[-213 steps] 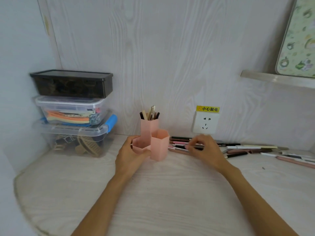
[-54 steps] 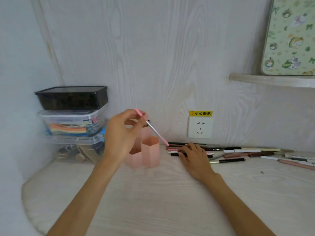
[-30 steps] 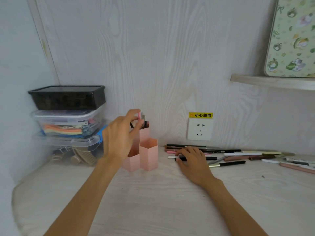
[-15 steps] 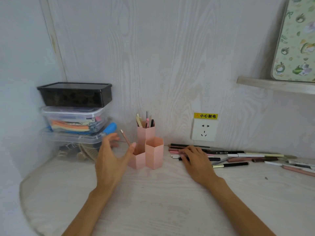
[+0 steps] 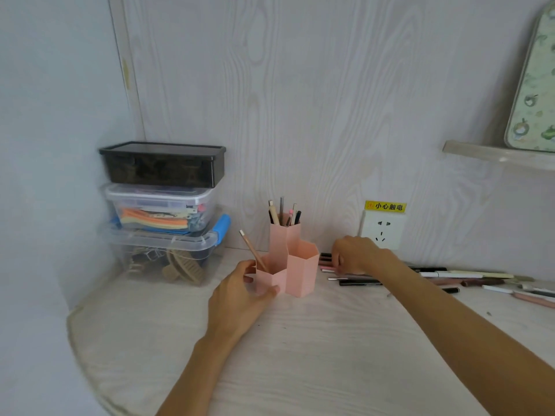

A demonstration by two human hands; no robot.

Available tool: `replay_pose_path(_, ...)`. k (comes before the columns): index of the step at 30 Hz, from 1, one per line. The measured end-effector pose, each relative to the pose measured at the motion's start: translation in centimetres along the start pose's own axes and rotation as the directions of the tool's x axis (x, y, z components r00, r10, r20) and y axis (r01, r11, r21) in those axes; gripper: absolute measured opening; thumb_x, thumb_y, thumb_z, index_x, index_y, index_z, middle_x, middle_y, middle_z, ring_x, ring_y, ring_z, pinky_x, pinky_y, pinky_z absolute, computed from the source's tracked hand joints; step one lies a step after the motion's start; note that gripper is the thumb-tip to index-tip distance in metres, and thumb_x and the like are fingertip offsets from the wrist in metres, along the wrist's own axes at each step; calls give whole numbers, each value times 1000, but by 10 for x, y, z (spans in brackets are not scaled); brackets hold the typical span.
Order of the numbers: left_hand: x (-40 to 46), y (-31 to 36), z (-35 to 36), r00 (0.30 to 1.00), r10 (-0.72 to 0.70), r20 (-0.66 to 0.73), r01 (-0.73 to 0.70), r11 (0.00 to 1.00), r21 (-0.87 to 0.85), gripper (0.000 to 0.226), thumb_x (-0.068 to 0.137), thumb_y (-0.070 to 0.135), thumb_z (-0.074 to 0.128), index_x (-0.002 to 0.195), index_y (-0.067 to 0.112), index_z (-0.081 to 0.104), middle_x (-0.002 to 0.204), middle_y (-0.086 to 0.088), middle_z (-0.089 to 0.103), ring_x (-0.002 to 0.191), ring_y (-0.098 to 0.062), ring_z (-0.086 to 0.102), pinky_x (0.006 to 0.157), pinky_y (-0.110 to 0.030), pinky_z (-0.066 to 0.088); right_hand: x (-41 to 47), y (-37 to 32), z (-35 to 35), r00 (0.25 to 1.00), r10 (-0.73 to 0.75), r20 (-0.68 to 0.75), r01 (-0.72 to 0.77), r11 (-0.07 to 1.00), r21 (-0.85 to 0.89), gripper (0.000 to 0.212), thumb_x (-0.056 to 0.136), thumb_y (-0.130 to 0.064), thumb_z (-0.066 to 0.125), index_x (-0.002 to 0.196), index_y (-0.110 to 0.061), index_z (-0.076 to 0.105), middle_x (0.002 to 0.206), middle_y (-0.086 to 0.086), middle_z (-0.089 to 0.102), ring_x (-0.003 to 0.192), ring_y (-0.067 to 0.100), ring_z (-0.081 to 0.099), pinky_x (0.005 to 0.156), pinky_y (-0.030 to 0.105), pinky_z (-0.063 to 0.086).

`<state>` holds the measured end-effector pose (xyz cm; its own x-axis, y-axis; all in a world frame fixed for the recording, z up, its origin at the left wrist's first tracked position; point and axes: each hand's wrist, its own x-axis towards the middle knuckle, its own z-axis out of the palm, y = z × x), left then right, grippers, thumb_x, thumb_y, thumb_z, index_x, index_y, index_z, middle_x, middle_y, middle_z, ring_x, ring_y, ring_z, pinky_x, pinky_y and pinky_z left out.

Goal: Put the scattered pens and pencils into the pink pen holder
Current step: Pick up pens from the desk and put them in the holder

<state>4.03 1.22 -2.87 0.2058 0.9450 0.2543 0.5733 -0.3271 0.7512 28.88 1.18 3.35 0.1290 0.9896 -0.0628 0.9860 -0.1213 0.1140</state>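
Observation:
The pink pen holder (image 5: 301, 270) has three hexagonal cups and stands near the wall. Its tall back cup holds several pens (image 5: 283, 213). One pencil (image 5: 253, 250) leans out of the low left cup. My left hand (image 5: 240, 291) grips that low cup, thumb at its front and fingers behind. Scattered pens and pencils (image 5: 468, 277) lie in a row along the wall to the right. My right hand (image 5: 359, 255) is over the row's left end, fingertips pinched on a pen there.
Three stacked plastic storage boxes (image 5: 163, 211) fill the left corner. A wall socket (image 5: 381, 232) with a yellow label sits behind my right hand. A shelf (image 5: 495, 154) with a patterned board juts out at the upper right. The desk's rounded edge runs at the lower left.
My left hand, open beside the holder half a second ago, has closed on the low cup. My right hand has moved back toward the wall and curled onto a pen.

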Motion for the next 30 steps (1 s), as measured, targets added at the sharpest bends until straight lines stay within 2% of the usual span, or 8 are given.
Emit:
replay_pose_path(8, -3, -1, -1, 1000, 5, 7, -5, 1000, -26, 60, 69, 54, 71, 122, 38, 48, 118, 16, 62, 103, -8, 57, 76, -24, 40, 5, 7, 3, 991, 73, 109, -85, 990, 114, 13, 74, -23, 67, 86, -25, 71, 99, 0, 70, 90, 23, 63, 84, 36, 53)
replay_pose_path(13, -3, -2, 0, 1000, -3, 21, 4, 999, -35, 65, 68, 56, 72, 124, 36, 47, 121, 13, 62, 104, -10, 59, 80, -26, 46, 3, 11, -1, 977, 36, 212, -67, 988, 139, 21, 80, -21, 64, 100, -16, 70, 107, 3, 68, 96, 21, 60, 92, 35, 50)
replay_pose_path(15, -3, -1, 0, 1000, -7, 24, 8, 999, -39, 66, 68, 55, 73, 125, 35, 47, 122, 12, 62, 105, -10, 59, 82, -26, 46, -2, 14, -9, 992, -1, 125, -26, 976, 217, 17, 80, -18, 65, 96, -14, 70, 103, 5, 69, 91, 19, 59, 83, 24, 48)
replay_pose_path(17, -2, -1, -1, 1000, -6, 23, 7, 999, -41, 66, 68, 54, 73, 125, 35, 47, 123, 11, 62, 106, -11, 59, 82, -26, 46, -11, 16, -26, 986, -5, -167, 75, 905, 420, 6, 81, -14, 67, 86, -14, 69, 94, 6, 69, 83, 19, 60, 67, 7, 43)
replay_pose_path(20, -2, 1, -1, 1000, -11, 20, 11, 999, -36, 65, 69, 54, 73, 125, 34, 47, 123, 11, 61, 104, -11, 59, 81, -24, 43, -34, 10, -58, 744, 240, -623, 371, 628, 684, 11, 85, -9, 62, 94, -15, 62, 88, 5, 68, 75, 10, 63, 68, 9, 46)
replay_pose_path(24, -1, 2, 0, 1000, -18, 20, 19, 999, -28, 65, 70, 54, 72, 126, 34, 46, 124, 10, 61, 103, -11, 59, 81, -24, 44, -66, -22, -84, 441, 522, -730, 705, 301, 642, 35, 90, -8, 56, 120, -17, 41, 89, 13, 70, 84, 16, 67, 77, 22, 55)
replay_pose_path(26, -1, 2, 0, 1000, -18, 23, 19, 999, -28, 66, 70, 54, 72, 127, 33, 46, 125, 9, 61, 106, -13, 59, 84, -26, 46, -66, -42, -85, 397, 537, -745, 743, 289, 604, 39, 90, -9, 56, 125, -18, 38, 88, 11, 70, 84, 17, 68, 78, 25, 55)
replay_pose_path(30, -3, 0, -2, 1000, 0, 18, 1, 999, -43, 63, 69, 55, 72, 124, 37, 48, 119, 13, 63, 98, -9, 58, 80, -26, 47, -45, -73, -73, 440, 498, -747, 698, 333, 633, 33, 89, -14, 59, 118, -23, 45, 83, 2, 71, 80, 11, 67, 77, 26, 55)
